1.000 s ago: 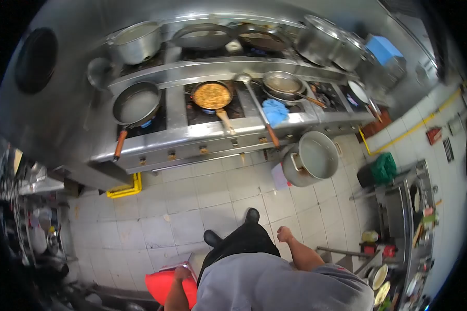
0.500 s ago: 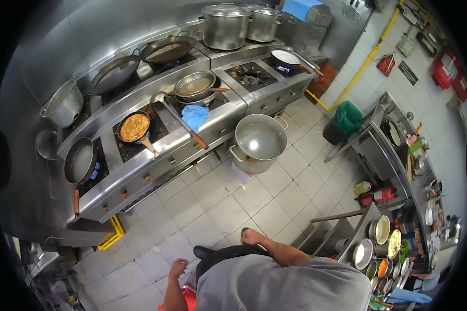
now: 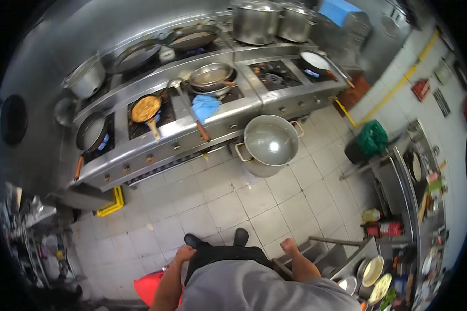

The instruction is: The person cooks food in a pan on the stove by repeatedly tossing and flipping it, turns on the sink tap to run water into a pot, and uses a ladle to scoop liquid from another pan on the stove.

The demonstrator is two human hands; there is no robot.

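Note:
My left hand (image 3: 185,253) hangs by my left thigh with its fingers curled and no object showing in it. Below it is a bright red thing (image 3: 149,286), partly hidden by my arm. On the other side, my right hand (image 3: 289,245) is held out in a loose fist, seemingly holding nothing, near a metal counter frame (image 3: 336,241). Ahead on the floor side of the stove stands a large two-handled pot (image 3: 267,168) with liquid in it. A frying pan of golden-brown food (image 3: 146,109) sits on a burner of the steel stove (image 3: 163,149).
A long-handled ladle (image 3: 189,106) and a blue cloth (image 3: 206,107) lie on the stove. An empty-looking dark pan (image 3: 92,132) is over a flame. Tall lidded pots (image 3: 255,23) stand behind. To the right are a green-lined bin (image 3: 372,137) and food containers (image 3: 372,271).
The view has shifted, so the stove sits higher and farther right. My right hand has swung outward to the right; my left hand has come closer to my thigh. Both shoes now show.

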